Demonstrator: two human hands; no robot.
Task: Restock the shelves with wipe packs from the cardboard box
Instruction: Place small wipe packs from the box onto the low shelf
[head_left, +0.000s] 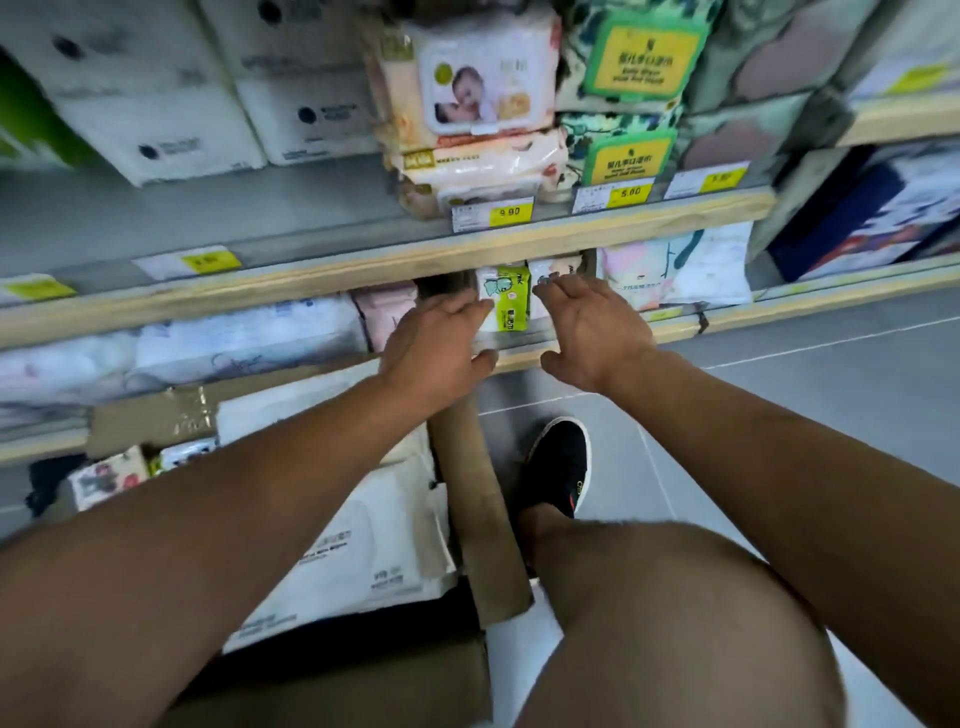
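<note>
Under the wooden shelf edge at twelve o'clock, a left hand (436, 338) and right hand (589, 330) reach in with fingers nearly straight, gripping nothing, flanking small upright wipe packs (504, 299). More packs sit in the cardboard box (150, 421) at eight o'clock. A careless push could likely topple the narrow packs backward or knock the neighbouring rows askew.

Grey tiled floor (810, 374) runs along the right of the frame, pale grout lines crossing it. Lower centre, a black shoe (558, 465) is planted on the tiles. Yellow price tags (511, 212) line the shelf edge, upper centre.
</note>
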